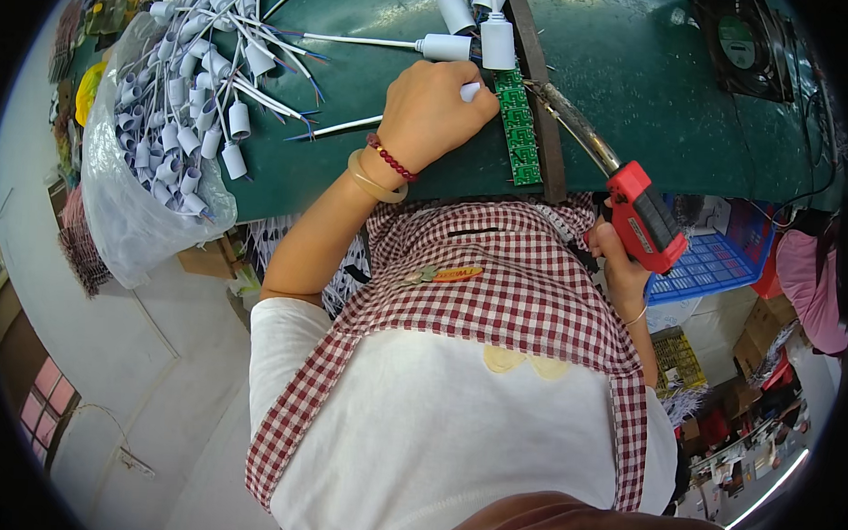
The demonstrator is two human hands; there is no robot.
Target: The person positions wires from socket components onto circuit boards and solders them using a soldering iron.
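Observation:
My left hand (439,111) is closed round a white plastic socket, whose small white end (469,91) pokes out past the fingers. A white cable (347,129) with bare-ended wires trails out to the left of that hand. To its right lies a green circuit board strip (519,142) against a dark bar (546,138). Another white socket (497,43) stands at the strip's far end. My right hand (618,258) grips a red and black soldering gun (645,217). Its long metal barrel slants to the left, with the tip by the bar and the strip's far part.
A clear plastic bag (118,194) full of white sockets with cables hangs over the left table edge. More sockets (446,47) lie at the far middle of the green table (628,48). A black fan (745,43) stands far right. Below it sits a blue basket (713,266).

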